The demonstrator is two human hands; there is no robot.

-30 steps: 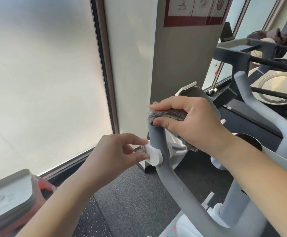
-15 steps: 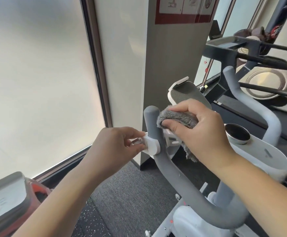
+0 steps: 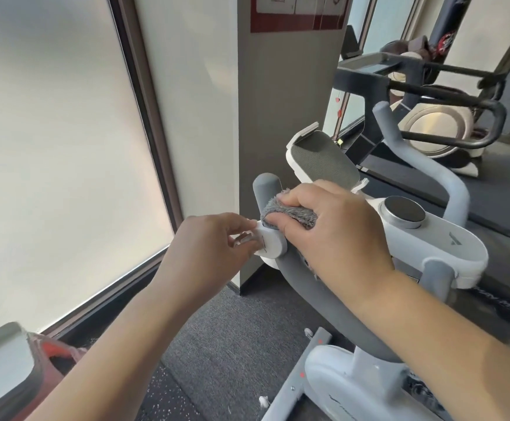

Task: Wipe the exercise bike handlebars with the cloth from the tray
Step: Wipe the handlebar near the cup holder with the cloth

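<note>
The grey left handlebar [image 3: 317, 294] of the white exercise bike curves up to a rounded tip at centre. My right hand [image 3: 332, 226] is wrapped around it just below the tip, pressing a fluffy grey cloth [image 3: 290, 215] against the bar. My left hand [image 3: 214, 247] pinches a small white clip-on part [image 3: 273, 245] fixed to the same bar, fingers closed on its side. The right handlebar [image 3: 423, 165] rises behind, untouched. No tray is in view.
The bike's white console with a round knob [image 3: 404, 212] and a grey phone holder [image 3: 323, 161] sit between the bars. A grey pillar [image 3: 281, 101] and frosted window [image 3: 50, 147] stand ahead. Other gym machines [image 3: 435, 117] are at the right. A red-grey object [image 3: 19, 366] sits lower left.
My right hand with the cloth has slid down from the bar's tip to just above the white part. The tip is now bare. My left hand stays on the white part.
</note>
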